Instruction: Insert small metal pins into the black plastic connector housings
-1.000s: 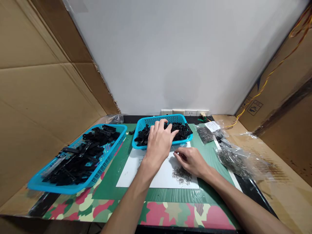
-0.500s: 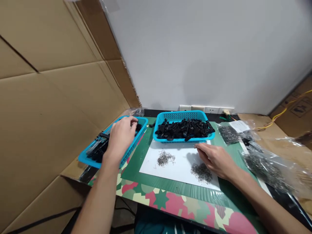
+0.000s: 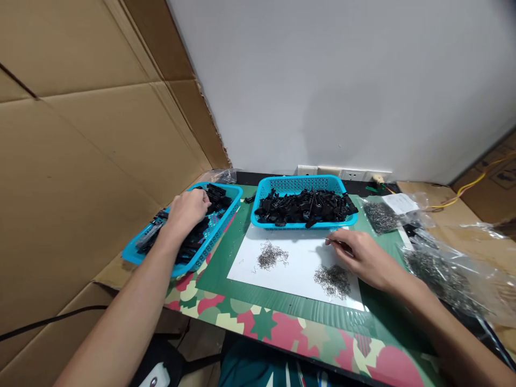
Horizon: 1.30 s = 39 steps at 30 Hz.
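My left hand (image 3: pixel 186 210) reaches into the left blue basket (image 3: pixel 220 228) of long black plastic parts, with its fingers curled down among them; what it grips is hidden. My right hand (image 3: pixel 360 257) rests on the white sheet (image 3: pixel 298 266) and pinches a small thin metal piece at its fingertips. A heap of small metal springs (image 3: pixel 334 279) lies just below that hand, and a second heap (image 3: pixel 272 253) lies at the sheet's left. Behind the sheet stands a second blue basket (image 3: pixel 303 184) full of small black parts.
Clear bags of metal pieces (image 3: pixel 439 274) lie at the right, with a smaller bag (image 3: pixel 381 215) and a paper label behind. Cardboard walls (image 3: pixel 80 140) close in the left side. Wall sockets (image 3: pixel 342 173) and a yellow cable run along the back. The mat's camouflage edge is near me.
My left hand left the middle basket, crossed to the left basket and settled deeper in its parts. The view swung left. My right hand stayed on the sheet by the springs.
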{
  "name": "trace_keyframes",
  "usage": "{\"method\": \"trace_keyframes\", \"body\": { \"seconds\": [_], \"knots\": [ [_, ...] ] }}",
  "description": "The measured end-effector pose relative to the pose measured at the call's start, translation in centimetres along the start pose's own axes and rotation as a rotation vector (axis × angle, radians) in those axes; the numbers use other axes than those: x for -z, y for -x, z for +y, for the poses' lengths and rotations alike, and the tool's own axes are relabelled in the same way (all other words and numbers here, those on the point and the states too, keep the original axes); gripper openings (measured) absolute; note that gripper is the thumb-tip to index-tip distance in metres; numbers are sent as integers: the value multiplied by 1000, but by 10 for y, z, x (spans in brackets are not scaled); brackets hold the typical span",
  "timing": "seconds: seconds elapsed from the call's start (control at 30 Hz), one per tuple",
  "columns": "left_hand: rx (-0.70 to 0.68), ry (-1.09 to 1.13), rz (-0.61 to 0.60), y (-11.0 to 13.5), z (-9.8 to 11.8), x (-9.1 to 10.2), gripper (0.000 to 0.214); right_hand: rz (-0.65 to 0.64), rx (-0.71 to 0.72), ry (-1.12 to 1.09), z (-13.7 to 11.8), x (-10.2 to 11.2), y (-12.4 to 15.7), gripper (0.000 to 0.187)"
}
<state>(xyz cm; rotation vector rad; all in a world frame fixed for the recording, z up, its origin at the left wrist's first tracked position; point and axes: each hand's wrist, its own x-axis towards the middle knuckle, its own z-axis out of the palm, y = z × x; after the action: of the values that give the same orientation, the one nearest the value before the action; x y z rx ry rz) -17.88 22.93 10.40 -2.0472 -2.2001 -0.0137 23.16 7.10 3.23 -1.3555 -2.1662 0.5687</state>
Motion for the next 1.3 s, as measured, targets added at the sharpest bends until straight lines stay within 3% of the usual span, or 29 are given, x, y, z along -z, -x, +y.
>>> {"method": "trace_keyframes", "body": {
  "seconds": [0.13, 0.27, 0.47, 0.57, 0.73, 0.87, 0.97, 1.1, 1.3],
  "knots": [
    [-24, 0, -9, 1, -2, 0, 17, -83, -61, -104, -3, 7, -1, 22],
    [-56, -19, -40, 3, 2, -3, 14, -170, -80, -157, -2, -1, -1, 18],
    [-14, 44, -136, 2, -3, 0, 36, -179, -97, -214, 1, -13, -3, 14],
    [48, 114, -146, 2, -8, 3, 36, -192, -110, -215, -1, -14, -4, 13],
    [158, 310, -73, 5, -15, 9, 23, -212, -112, -226, -3, -14, -1, 12],
    [195, 548, -23, 12, -19, 15, 9, -244, -163, -359, -4, -8, 0, 18],
    [224, 701, 58, 22, -17, 16, 21, -235, -193, -499, -6, -2, -1, 24],
    [210, 907, 147, 44, -8, 17, 32, -206, -188, -685, -11, 3, -3, 32],
    [84, 1197, 309, 98, 14, 27, 16, -170, -217, -923, -22, 3, -5, 37]
  ]
}}
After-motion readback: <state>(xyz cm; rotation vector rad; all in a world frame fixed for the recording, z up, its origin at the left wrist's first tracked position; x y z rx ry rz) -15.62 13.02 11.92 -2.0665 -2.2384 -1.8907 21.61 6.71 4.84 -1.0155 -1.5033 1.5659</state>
